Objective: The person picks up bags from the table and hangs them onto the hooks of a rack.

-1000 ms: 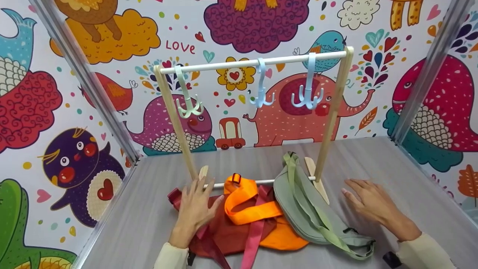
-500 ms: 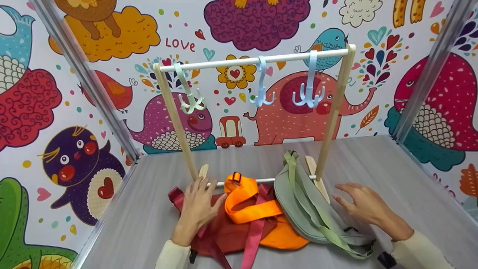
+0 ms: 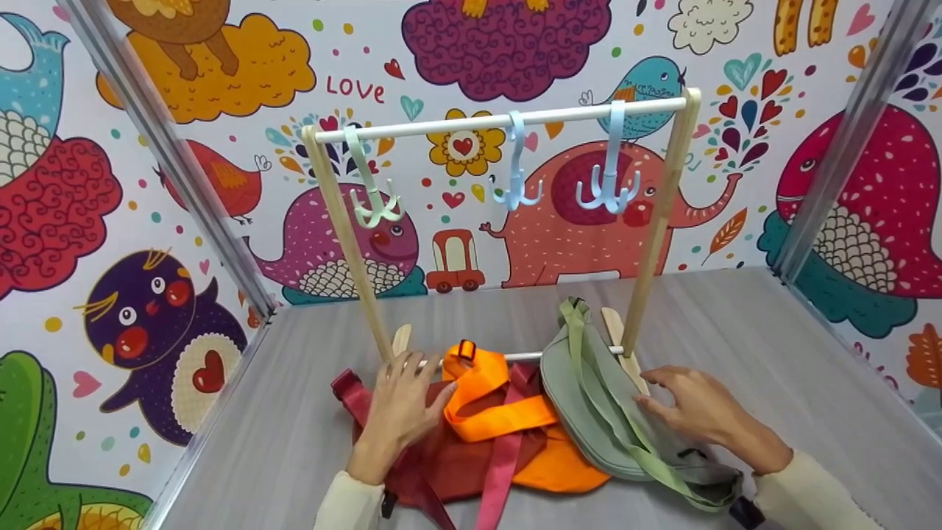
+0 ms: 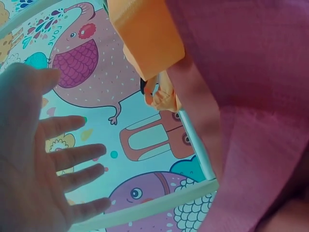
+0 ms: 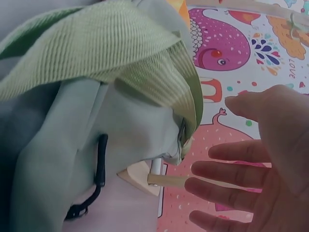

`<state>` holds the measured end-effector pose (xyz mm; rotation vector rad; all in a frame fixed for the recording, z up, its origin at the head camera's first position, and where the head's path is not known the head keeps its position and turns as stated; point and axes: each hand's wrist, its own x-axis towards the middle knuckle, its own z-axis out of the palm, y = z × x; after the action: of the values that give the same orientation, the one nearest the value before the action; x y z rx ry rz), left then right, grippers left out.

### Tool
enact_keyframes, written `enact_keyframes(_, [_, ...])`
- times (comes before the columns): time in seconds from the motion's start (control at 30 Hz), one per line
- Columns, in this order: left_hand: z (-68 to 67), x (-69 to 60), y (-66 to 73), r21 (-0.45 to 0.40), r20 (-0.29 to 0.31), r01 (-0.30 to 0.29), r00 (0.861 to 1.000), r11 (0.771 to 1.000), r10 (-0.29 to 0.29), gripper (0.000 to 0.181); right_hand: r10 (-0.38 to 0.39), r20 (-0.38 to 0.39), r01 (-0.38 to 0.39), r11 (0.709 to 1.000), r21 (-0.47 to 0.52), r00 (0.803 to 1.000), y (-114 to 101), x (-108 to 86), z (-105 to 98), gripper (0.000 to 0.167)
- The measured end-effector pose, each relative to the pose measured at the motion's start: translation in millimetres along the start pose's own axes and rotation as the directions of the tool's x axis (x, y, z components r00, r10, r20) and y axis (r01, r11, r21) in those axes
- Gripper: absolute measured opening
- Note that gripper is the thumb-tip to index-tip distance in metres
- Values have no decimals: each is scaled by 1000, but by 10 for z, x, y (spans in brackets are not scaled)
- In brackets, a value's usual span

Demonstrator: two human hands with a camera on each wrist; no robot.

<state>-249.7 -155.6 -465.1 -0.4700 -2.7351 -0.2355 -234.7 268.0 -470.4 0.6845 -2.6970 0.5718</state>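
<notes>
In the head view my left hand (image 3: 397, 412) hovers over the left side of a dark red bag (image 3: 460, 471), its fingers spread and holding nothing. Partly under the red bag's straps lies an orange bag (image 3: 563, 467) with a bright orange strap (image 3: 500, 421). A grey-green waist bag (image 3: 589, 412) with a light green strap (image 3: 633, 442) rests on the right of the pile. Close to its right side is my right hand (image 3: 703, 416), fingers loosely extended. Both wrist views show the fingers apart, with a gap to the bags.
Behind the bags stands a small wooden rack (image 3: 659, 221) with a white top rail (image 3: 441, 128). One pale green hook (image 3: 375, 210) and two blue hooks, the middle one (image 3: 516, 177) and the right one (image 3: 609, 177), hang from it. Printed walls enclose the grey table (image 3: 736, 331).
My right hand has moved left toward the grey-green bag. My left hand has shifted slightly right over the red bag. The pale green hook has swung a little.
</notes>
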Motion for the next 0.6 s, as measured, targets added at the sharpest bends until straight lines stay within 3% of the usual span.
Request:
enact_keyframes(0.4, [1,47,110,-19,32,-25,999,1000,26,59,-2,58,2,1000,0,998,-116,66,72,38])
enact_keyframes(0.6, [-5,70,189,-87,62,-29,998,996,34,60,3,150,-7,1000,26,989,-146,86,97,45])
